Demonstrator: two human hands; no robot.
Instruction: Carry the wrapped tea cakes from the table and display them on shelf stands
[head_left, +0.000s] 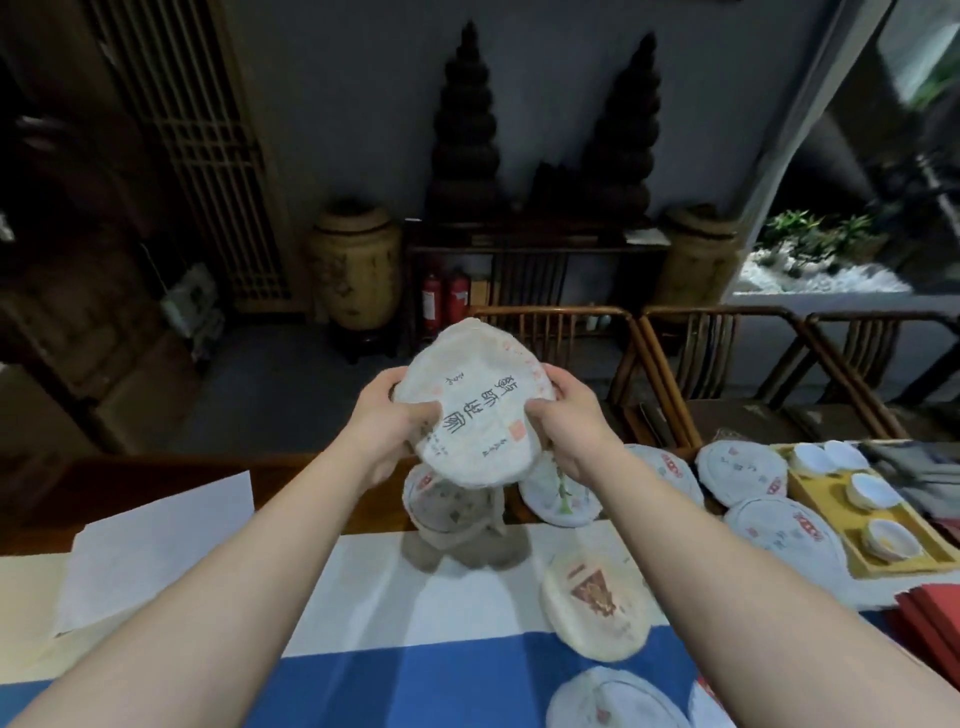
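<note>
arms outstretched | left hand (387, 415) and right hand (563, 415) grip tea cake (475, 402) edges, tilted, above table (363, 597)

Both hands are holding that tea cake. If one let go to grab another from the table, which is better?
The right hand, probably. Most wrapped cakes still on the table lie on its side, like the cake with the red picture. The left hand could keep gripping the lifted cake.
</note>
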